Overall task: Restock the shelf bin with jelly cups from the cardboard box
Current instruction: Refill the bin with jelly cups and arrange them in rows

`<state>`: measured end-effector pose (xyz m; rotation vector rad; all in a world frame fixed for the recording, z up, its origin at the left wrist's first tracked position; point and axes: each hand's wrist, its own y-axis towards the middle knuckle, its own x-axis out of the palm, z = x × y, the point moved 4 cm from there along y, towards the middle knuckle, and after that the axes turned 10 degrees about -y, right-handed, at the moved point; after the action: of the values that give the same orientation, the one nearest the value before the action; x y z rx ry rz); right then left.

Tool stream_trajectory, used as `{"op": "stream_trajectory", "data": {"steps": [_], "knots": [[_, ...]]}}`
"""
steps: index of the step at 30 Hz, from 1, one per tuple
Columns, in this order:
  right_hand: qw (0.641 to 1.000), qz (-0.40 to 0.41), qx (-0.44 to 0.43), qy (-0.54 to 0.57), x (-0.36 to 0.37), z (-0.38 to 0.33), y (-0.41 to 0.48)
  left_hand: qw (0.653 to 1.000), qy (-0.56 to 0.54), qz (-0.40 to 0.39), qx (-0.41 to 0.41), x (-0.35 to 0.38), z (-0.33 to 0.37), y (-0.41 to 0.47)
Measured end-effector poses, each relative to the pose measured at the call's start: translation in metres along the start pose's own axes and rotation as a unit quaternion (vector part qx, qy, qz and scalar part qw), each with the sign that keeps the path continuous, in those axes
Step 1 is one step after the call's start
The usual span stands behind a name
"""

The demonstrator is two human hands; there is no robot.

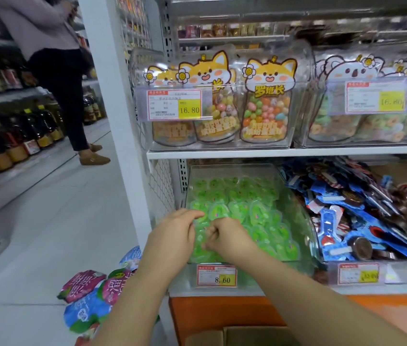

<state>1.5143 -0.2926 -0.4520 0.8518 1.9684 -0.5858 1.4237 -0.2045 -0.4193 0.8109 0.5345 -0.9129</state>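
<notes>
Both hands meet low in the middle of the frame, over the front of the clear bin on the lower shelf. Green jelly cups lie heaped in the bin. The left hand has loosely bent fingers, its grip slack with nothing seen in it. The right hand curls its fingers toward the left one; whether its grip holds a cup cannot be told. The cardboard box sits at the bottom edge, below the forearms.
</notes>
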Motion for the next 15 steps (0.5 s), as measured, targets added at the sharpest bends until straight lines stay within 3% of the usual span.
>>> {"op": "stream_trajectory", "data": {"steps": [8, 15], "knots": [[0.994, 0.090, -0.053, 0.027, -0.045, 0.011, -0.019, 0.999, -0.036, -0.020, 0.025, 0.010, 0.015, 0.003], [0.981, 0.179, -0.058, 0.039, -0.103, 0.055, -0.055, 0.980, -0.195, -0.018, -0.026, 0.039, 0.058, 0.018]]}}
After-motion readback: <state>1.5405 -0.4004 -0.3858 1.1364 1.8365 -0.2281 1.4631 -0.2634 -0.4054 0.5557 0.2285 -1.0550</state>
